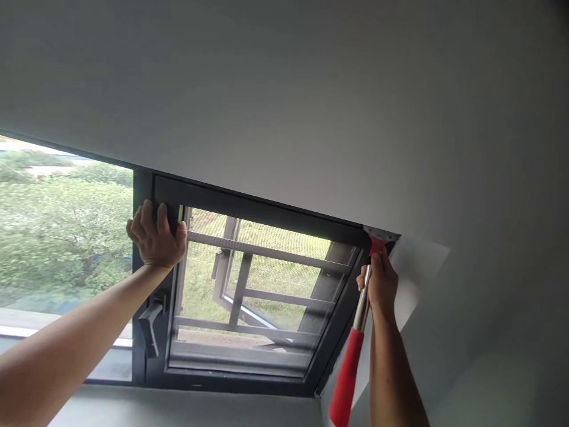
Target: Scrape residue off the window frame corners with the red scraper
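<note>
My left hand (156, 236) grips the upper left corner of a dark window frame (267, 209), fingers wrapped over its edge. My right hand (381, 283) is closed around the metal shaft of a scraper (361, 320) with a red handle. The scraper's flat metal blade (379, 233) presses against the frame's upper right corner, where the frame meets the white wall. The red grip hangs below my wrist.
A window handle (151, 323) sits on the frame's left side. Grey security bars (262, 284) and mesh fill the opened sash. A fixed glass pane (62, 237) at left shows trees outside. White ceiling and wall (489, 308) surround the opening.
</note>
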The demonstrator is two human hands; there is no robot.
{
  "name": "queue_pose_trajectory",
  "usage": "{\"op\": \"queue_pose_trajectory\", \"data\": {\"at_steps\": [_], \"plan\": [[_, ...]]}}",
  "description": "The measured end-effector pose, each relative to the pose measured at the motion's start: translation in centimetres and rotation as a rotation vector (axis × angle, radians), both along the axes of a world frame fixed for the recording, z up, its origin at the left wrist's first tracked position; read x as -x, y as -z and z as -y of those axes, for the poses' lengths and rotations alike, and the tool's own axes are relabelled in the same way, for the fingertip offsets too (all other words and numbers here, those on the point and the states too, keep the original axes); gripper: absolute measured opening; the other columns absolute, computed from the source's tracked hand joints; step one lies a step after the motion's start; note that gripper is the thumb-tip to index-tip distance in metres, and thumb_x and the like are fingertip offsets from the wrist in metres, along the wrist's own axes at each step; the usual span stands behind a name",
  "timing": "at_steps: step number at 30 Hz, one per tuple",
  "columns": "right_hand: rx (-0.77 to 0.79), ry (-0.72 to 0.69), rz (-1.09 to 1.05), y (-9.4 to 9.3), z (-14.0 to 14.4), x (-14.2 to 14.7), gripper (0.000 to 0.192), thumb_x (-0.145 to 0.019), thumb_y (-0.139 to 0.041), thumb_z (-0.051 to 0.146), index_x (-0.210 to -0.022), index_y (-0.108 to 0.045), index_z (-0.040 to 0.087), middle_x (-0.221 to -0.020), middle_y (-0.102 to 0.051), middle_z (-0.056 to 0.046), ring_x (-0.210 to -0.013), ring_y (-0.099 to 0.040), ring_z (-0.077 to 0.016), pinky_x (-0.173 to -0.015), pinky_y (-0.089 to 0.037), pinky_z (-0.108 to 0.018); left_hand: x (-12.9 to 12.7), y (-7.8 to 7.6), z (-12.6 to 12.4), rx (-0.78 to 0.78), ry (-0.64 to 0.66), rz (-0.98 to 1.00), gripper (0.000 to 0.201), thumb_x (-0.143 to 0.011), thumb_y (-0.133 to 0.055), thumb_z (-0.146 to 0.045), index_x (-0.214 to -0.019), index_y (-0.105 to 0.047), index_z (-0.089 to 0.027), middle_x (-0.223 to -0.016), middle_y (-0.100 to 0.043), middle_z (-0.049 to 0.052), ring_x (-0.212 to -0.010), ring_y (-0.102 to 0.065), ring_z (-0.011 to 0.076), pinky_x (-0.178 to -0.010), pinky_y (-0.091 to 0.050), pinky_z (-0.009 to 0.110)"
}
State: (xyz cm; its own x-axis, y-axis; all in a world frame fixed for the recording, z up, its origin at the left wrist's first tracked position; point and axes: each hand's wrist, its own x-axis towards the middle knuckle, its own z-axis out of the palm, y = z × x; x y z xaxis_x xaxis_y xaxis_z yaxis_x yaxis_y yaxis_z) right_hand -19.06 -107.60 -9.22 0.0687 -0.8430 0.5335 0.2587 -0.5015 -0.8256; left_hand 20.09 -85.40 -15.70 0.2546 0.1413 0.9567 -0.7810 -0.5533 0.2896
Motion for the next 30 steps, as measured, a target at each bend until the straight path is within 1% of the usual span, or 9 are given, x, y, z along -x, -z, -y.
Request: {"op": "queue_pose_trajectory", "data": {"at_steps": [3, 7, 10, 13, 17, 21, 27, 30], "plan": [[-0.001, -0.010, 0.013, 0.0, -0.1, 0.0, 0.062, -0.074, -0.052, 0.056, -0.128, -0.044, 0.025, -0.042, -0.038, 0.012, -0.028, -0.034, -0.0057, -0.026, -0.028, -0.017, 0.0, 0.0, 0.0, 0.015, 0.002, 0.004, 0.062, -0.084, -0.042, -0.039, -0.137, -0.030, -0.009, -0.143, -0.026, 0.019, -0.131, -0.020, 0.0317, -0.105, -0.015, 0.053], [-0.007, -0.005, -0.009, -0.4, 0.1, 0.3, 0.059, -0.075, -0.053, 0.056, -0.125, -0.048, 0.024, -0.042, -0.039, 0.011, -0.028, -0.033, -0.0060, -0.025, -0.027, -0.018, 0.1, -0.1, 0.0, 0.014, 0.012, 0.002, 0.062, -0.084, -0.043, -0.038, -0.137, -0.030, -0.009, -0.143, -0.026, 0.019, -0.131, -0.020, 0.0314, -0.105, -0.015, 0.053], [-0.005, 0.004, -0.012, -0.8, 0.4, 0.8, 0.062, -0.073, -0.055, 0.055, -0.127, -0.046, 0.025, -0.043, -0.041, 0.011, -0.028, -0.034, -0.0060, -0.026, -0.030, -0.018, 0.1, 0.0, 0.0, 0.021, 0.013, 0.003, 0.061, -0.084, -0.042, -0.038, -0.136, -0.030, -0.009, -0.142, -0.027, 0.020, -0.131, -0.021, 0.0315, -0.105, -0.015, 0.053], [-0.003, 0.000, -0.056, -1.1, 0.5, 1.4, 0.065, -0.072, -0.055, 0.057, -0.127, -0.046, 0.025, -0.044, -0.042, 0.011, -0.029, -0.035, -0.0055, -0.026, -0.029, -0.017, 0.0, 0.1, 0.0, 0.018, 0.022, 0.002, 0.062, -0.084, -0.043, -0.038, -0.137, -0.029, -0.009, -0.142, -0.026, 0.020, -0.131, -0.020, 0.0321, -0.105, -0.015, 0.054], [0.009, -0.013, -0.081, -1.2, 0.5, 1.8, 0.066, -0.072, -0.055, 0.058, -0.129, -0.044, 0.025, -0.044, -0.039, 0.012, -0.029, -0.033, -0.0050, -0.026, -0.029, -0.017, 0.0, 0.0, 0.0, 0.008, 0.027, -0.001, 0.062, -0.083, -0.044, -0.037, -0.137, -0.029, -0.009, -0.142, -0.026, 0.020, -0.131, -0.020, 0.0318, -0.105, -0.015, 0.054], [0.009, -0.009, -0.093, -1.3, 0.4, 1.8, 0.062, -0.074, -0.053, 0.057, -0.127, -0.046, 0.025, -0.044, -0.041, 0.011, -0.029, -0.034, -0.0055, -0.025, -0.028, -0.017, 0.0, 0.0, 0.0, 0.023, 0.015, -0.001, 0.062, -0.083, -0.043, -0.038, -0.137, -0.030, -0.009, -0.143, -0.026, 0.019, -0.131, -0.020, 0.0321, -0.105, -0.015, 0.053], [-0.036, 0.006, -0.065, -1.6, 0.1, 1.7, 0.065, -0.072, -0.054, 0.057, -0.128, -0.045, 0.024, -0.044, -0.039, 0.011, -0.029, -0.034, -0.0054, -0.025, -0.028, -0.017, -0.2, 0.1, 0.0, 0.018, 0.001, 0.013, 0.062, -0.083, -0.043, -0.038, -0.136, -0.031, -0.009, -0.142, -0.027, 0.019, -0.130, -0.022, 0.0322, -0.105, -0.016, 0.053], [-0.025, -0.008, -0.063, -1.6, 0.1, 1.7, 0.061, -0.072, -0.054, 0.056, -0.123, -0.048, 0.024, -0.044, -0.038, 0.012, -0.030, -0.033, -0.0053, -0.025, -0.029, -0.017, -0.2, 0.1, 0.0, 0.009, -0.003, 0.011, 0.062, -0.083, -0.044, -0.038, -0.136, -0.031, -0.008, -0.143, -0.026, 0.019, -0.131, -0.021, 0.0317, -0.106, -0.015, 0.052]]}}
